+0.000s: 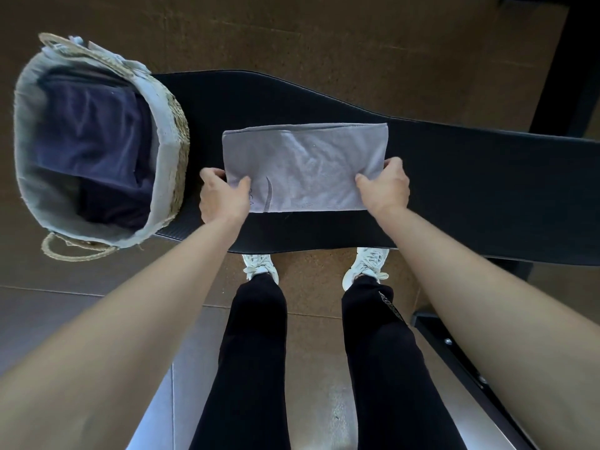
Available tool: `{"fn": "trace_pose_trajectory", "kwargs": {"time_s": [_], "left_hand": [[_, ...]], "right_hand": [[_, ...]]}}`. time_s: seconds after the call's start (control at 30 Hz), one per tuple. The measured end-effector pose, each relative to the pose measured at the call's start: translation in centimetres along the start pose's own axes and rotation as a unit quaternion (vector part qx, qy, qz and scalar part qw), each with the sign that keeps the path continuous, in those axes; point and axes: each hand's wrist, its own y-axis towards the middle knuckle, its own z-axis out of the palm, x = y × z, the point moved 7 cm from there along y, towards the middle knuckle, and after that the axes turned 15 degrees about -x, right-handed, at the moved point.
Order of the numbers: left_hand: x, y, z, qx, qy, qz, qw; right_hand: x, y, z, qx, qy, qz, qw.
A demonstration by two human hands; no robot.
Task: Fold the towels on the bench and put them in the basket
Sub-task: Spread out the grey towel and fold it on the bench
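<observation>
On the worktop (454, 177), my left grip (222, 198) and right grip (386, 186) pinch the grey towel's (305, 164) near corners, mid-fold; next, I'd fold it smaller, then into the basket (168, 125).

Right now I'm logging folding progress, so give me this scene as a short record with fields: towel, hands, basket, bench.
towel: light grey towel, lying flat on the bench as a folded rectangle
left hand: left hand pinching the towel's near left corner
right hand: right hand pinching the towel's near right corner
basket: woven basket with pale fabric liner, at the bench's left end
basket contents: dark blue towels already inside
bench: black padded bench, only this one towel on the visible part
</observation>
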Motion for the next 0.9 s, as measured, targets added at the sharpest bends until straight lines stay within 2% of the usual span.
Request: {"fn": "trace_pose_trajectory", "kwargs": {"time_s": [0.13,0.27,0.37,0.5,0.7,0.77,0.83,0.9], "left_hand": [[1.5,-0.2,0.4,0.037,-0.007,-0.016,0.999],[2.3,-1.0,0.3,0.093,-0.070,-0.023,0.993],[2.7,-1.4,0.3,0.123,-0.141,-0.030,0.982],[2.5,-2.3,0.5,0.172,-0.245,-0.056,0.953],[2.5,-2.6,1.2,0.245,-0.297,-0.138,0.912],[2.7,-2.7,1.1,0.249,-0.332,-0.168,0.894],[2.7,-2.7,1.4,0.279,-0.381,-0.193,0.861],[2.6,-2.7,1.4,0.309,-0.408,-0.191,0.838]], "right_hand": [[-0.9,-0.4,0.3,0.053,0.044,0.010,0.998],[-1.6,-1.1,-0.9,0.100,0.128,0.008,0.987],[-0.5,-2.4,-2.4,0.107,0.154,-0.035,0.982],[3.2,-5.7,-3.0,0.117,0.187,-0.114,0.969],[9.6,-11.4,0.7,0.165,0.180,-0.221,0.944],[10.7,-13.6,3.4,0.233,0.148,-0.242,0.930],[10.8,-15.4,5.9,0.317,0.117,-0.253,0.906],[10.0,-15.3,7.0,0.321,0.117,-0.243,0.908]]}}
